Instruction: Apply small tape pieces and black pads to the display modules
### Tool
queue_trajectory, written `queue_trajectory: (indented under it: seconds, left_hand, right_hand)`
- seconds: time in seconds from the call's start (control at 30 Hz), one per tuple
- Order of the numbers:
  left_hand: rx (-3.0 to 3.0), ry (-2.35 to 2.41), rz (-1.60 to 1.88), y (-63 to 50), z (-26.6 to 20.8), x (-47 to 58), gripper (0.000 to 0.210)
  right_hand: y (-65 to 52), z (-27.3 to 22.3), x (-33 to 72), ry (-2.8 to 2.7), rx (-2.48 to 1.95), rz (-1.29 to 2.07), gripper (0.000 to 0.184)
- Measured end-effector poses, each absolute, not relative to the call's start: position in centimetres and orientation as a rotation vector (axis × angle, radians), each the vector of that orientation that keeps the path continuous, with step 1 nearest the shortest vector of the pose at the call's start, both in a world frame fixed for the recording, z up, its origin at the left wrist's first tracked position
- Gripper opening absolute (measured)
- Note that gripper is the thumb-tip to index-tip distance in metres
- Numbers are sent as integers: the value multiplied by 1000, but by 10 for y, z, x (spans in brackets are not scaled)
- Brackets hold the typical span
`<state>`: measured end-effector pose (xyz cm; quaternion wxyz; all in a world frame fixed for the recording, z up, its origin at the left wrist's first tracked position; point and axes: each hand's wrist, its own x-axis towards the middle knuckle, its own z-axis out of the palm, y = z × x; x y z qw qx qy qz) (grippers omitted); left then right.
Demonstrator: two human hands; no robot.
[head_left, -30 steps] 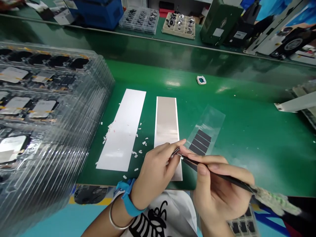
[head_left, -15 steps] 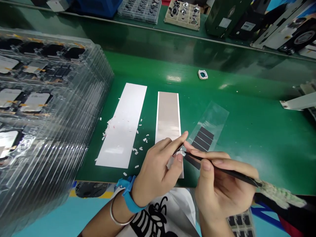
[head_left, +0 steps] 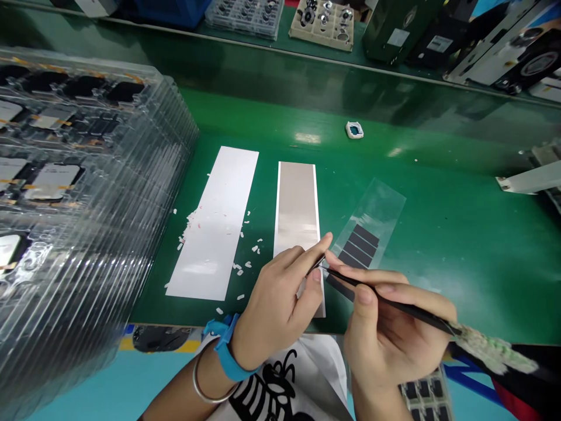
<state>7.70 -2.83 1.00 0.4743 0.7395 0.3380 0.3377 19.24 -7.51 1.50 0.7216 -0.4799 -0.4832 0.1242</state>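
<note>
My right hand (head_left: 394, 333) is closed around dark tweezers (head_left: 407, 307), whose far end is wrapped in pale, frayed material. Their tip reaches a small dark-edged piece (head_left: 316, 265) that my left hand (head_left: 287, 292) pinches between thumb and fingers; its kind is too small to make out. Both hands meet over the near end of a beige strip with white edges (head_left: 298, 199). Just to the right, partly behind my right fingers, lies a clear film (head_left: 383, 202) bearing several black rectangles (head_left: 362, 242).
A white sheet (head_left: 219, 222) lies to the left, with small white scraps (head_left: 238, 269) around it. Stacked clear trays (head_left: 175, 146) tower at the left. A small white-framed part (head_left: 355, 130) sits farther back. The shelf holds a beige tray (head_left: 322, 26) of round parts.
The whole view has shifted slightly. Both hands keep almost the same pose, with the tweezers' tip still at the small piece.
</note>
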Motion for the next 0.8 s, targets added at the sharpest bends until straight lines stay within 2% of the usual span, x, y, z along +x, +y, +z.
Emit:
queue_trajectory:
  seconds: [0.8]
  left_hand:
    - [1778, 794, 840, -26, 8, 79, 48]
  right_hand:
    - [-78, 10, 192, -1087, -1059, 231, 32]
